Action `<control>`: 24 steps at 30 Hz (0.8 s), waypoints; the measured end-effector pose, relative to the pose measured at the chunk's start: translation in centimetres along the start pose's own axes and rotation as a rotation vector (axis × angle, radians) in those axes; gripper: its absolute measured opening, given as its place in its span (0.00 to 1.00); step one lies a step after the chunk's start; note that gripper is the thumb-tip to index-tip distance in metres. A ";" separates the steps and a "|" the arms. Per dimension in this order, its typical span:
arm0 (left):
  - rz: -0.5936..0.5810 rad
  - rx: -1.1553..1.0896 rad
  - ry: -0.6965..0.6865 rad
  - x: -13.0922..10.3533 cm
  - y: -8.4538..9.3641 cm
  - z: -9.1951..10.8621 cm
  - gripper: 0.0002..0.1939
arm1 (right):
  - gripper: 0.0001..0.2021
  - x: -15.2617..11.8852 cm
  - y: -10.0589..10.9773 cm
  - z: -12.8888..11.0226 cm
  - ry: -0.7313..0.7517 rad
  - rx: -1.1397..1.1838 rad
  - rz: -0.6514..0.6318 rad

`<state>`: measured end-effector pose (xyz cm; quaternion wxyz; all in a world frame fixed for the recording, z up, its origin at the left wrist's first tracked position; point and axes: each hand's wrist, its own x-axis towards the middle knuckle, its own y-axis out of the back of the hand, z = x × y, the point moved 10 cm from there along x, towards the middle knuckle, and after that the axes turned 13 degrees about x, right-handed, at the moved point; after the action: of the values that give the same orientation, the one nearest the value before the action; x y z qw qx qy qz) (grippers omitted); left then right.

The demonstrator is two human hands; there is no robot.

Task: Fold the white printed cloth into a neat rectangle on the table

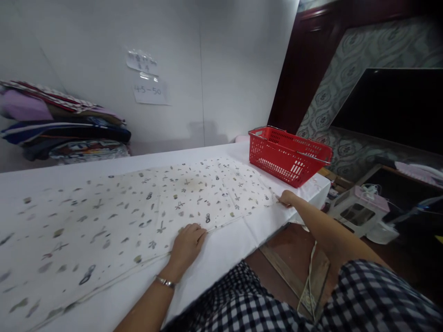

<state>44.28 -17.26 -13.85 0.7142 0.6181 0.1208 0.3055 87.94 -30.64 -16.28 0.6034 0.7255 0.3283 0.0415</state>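
A long piece of white printed cloth (194, 198) with small grey and olive motifs lies spread along the table. Its near edge shows folded layers. My left hand (188, 243), with a metal band at the wrist, rests palm down on that near edge, its fingers laid over the cloth and the thumb alongside. Further right, my right hand (286, 198) has its fingers closed at the cloth's near right corner, pinching it. Part of the fingertips there is hidden. The left end of the cloth runs out of view.
A red plastic basket (287, 154) stands at the table's (254, 230) far right end. Folded garments (65, 122) are stacked at the back left, by a wall with paper signs (151, 90). Past the right edge is a white and pink plastic item (362, 210).
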 end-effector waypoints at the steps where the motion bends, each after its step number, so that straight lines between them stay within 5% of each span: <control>1: 0.002 -0.002 -0.003 0.0 0.0 0.0 0.14 | 0.15 -0.1 -0.2 -0.1 -0.010 0.005 -0.008; 11: 0.000 0.016 -0.026 -0.1 -0.2 0.5 0.17 | 0.13 -0.8 3.2 0.4 0.107 -0.101 0.193; 19: -0.011 -0.077 -0.007 -0.4 0.1 0.5 0.16 | 0.14 -2.0 0.5 0.7 0.201 -0.187 0.234; 24: -0.104 -0.164 0.089 0.8 1.0 -1.0 0.18 | 0.15 -1.8 0.6 1.6 0.190 -0.152 0.239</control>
<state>44.01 -15.93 -12.95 0.7711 0.5363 0.1589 0.3042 87.47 -32.99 -15.59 0.6136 0.7044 0.2911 0.2063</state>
